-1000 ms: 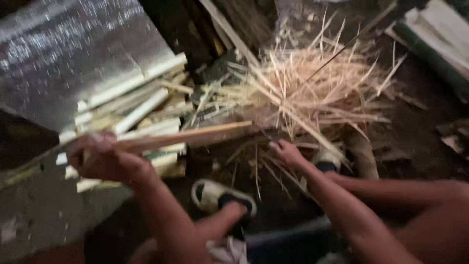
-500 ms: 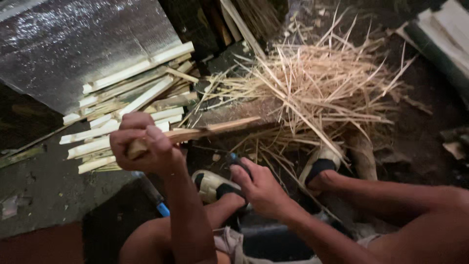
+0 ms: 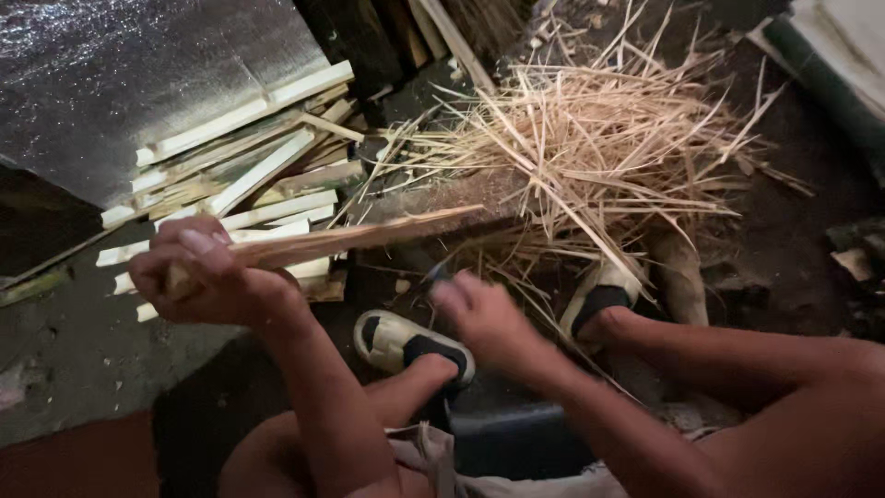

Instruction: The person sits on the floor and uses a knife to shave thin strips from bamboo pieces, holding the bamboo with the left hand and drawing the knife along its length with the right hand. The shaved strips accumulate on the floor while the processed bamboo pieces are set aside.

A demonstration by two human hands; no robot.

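Fingers of the left hand (image 3: 198, 277) clamp a bamboo strip (image 3: 359, 238); the blurred right hand (image 3: 479, 314) looks loosely curled, its grip unclear.

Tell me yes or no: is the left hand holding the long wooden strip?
Yes, the left hand is closed around one end of the long wooden strip, which points toward the pile of thin splinters.

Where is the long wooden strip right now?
In the head view, the long wooden strip is gripped in the left hand, left of centre, pointing toward the straw pile.
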